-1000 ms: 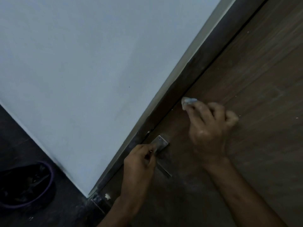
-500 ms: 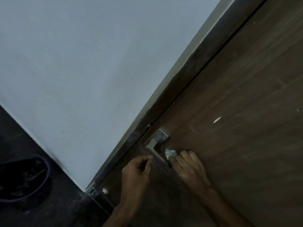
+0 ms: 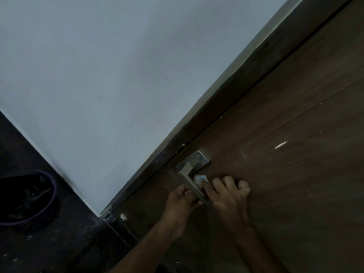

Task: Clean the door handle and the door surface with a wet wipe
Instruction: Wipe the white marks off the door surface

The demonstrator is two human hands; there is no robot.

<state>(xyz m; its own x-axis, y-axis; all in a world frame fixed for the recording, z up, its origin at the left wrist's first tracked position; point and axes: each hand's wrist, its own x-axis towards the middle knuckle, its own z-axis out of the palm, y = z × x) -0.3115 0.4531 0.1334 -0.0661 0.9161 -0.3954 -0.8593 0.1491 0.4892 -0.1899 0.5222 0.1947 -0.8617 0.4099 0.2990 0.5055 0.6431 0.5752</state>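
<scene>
The brown wooden door [image 3: 295, 174] fills the right side of the head view. Its metal lever handle [image 3: 190, 179] hangs from a square plate [image 3: 199, 159] close to the door's edge. My right hand [image 3: 226, 200] presses a crumpled white wet wipe [image 3: 200, 178] against the lever, just below the plate. My left hand [image 3: 181, 201] grips the lower end of the lever from the other side. A white smear [image 3: 281, 145] marks the door surface to the right of the handle.
A dark door frame [image 3: 226, 107] runs diagonally beside a pale wall [image 3: 118, 85]. On the dark floor at the left stands a purple-rimmed bin with a black liner [image 3: 25, 198]. A small white fleck [image 3: 122, 216] sits low on the door edge.
My right hand came down from higher on the door with the wipe and now rests on the lever. My left hand let go of the handle briefly, then closed on the lever's end.
</scene>
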